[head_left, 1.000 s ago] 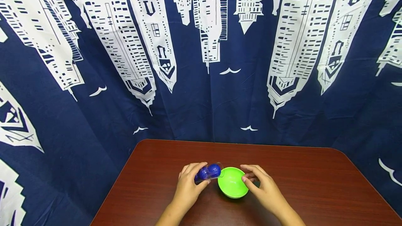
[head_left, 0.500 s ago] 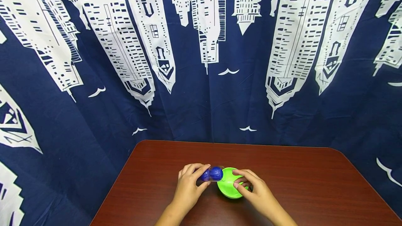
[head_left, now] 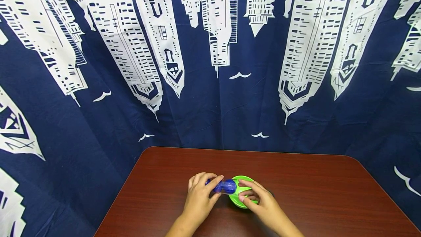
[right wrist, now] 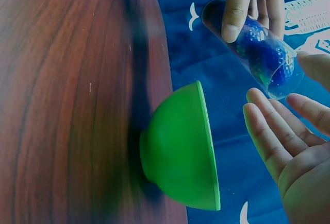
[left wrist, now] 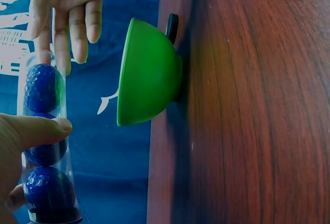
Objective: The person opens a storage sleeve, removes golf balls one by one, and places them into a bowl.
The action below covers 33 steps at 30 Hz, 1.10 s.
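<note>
My left hand (head_left: 200, 198) grips a clear tube (head_left: 221, 186) between thumb and fingers. Three blue golf balls (left wrist: 44, 88) are lined up inside it, and its dark-capped end lies toward my left palm. The tube's uncapped end tips down to the right over a green bowl (head_left: 235, 201), which stands upright on the table. Close to that mouth is my right hand (head_left: 263, 202), fingers spread and loosely bent above the bowl, nothing in its grasp. The right wrist view has its palm (right wrist: 309, 183) facing up beside the tube's mouth.
Beside the bowl, a small round black piece (left wrist: 172, 28) lies on the table, mostly hidden by my right hand in the head view. The brown wooden table (head_left: 312, 185) ends against a navy cloth (head_left: 204, 120) printed with white buildings.
My left hand has carried the tube a little to the right, its mouth dipping over the bowl. My right hand has moved left, above the bowl and up to the tube's end.
</note>
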Available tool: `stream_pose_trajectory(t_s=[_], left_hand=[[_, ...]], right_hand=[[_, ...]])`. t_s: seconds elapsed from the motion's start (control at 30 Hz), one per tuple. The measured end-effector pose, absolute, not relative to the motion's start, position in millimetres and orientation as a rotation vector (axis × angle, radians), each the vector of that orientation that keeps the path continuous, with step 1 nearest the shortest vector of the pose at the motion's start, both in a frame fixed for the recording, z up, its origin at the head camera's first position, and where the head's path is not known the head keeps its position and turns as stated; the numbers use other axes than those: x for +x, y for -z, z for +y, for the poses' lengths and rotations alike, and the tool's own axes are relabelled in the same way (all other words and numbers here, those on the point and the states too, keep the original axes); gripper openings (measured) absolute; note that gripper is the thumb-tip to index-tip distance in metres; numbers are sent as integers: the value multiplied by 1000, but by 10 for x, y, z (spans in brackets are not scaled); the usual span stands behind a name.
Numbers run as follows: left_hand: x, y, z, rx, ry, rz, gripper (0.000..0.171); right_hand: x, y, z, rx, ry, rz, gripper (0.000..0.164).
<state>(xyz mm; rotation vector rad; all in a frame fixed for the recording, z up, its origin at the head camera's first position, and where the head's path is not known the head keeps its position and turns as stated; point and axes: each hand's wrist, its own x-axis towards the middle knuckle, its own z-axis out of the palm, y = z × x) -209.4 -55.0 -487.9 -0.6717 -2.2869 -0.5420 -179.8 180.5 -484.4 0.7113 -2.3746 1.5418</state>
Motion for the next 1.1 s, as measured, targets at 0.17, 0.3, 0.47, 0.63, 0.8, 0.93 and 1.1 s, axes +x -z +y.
stream_pose_trajectory(t_s=[0.17,0.3,0.47,0.63,0.8,0.93,1.1], left_hand=[[-2089,4886,-549,-681,499,-2299,56],[-2077,4872,-546,-696,472,-2298,56],[-2068,4852,-535,-714,453,-2268,55],[-2064,4837,-535,-722,432,-2247,54],[-2068,4819,-544,-730,407,-2241,53],[-2068,4805,-543,-736,398,-2237,54],[-2075,4805,-538,-740,391,-2218,56]], right_hand=[[-1795,4858,1784,659,-1563,-2359,45],[-1799,4870,1766,626,-1610,-2366,44],[-1805,4892,1747,595,-1703,-2372,45],[-1805,4911,1725,583,-1746,-2345,43],[-1809,4924,1717,588,-1786,-2330,41],[-1807,4920,1720,613,-1812,-2322,42],[-1791,4914,1713,603,-1853,-2330,46]])
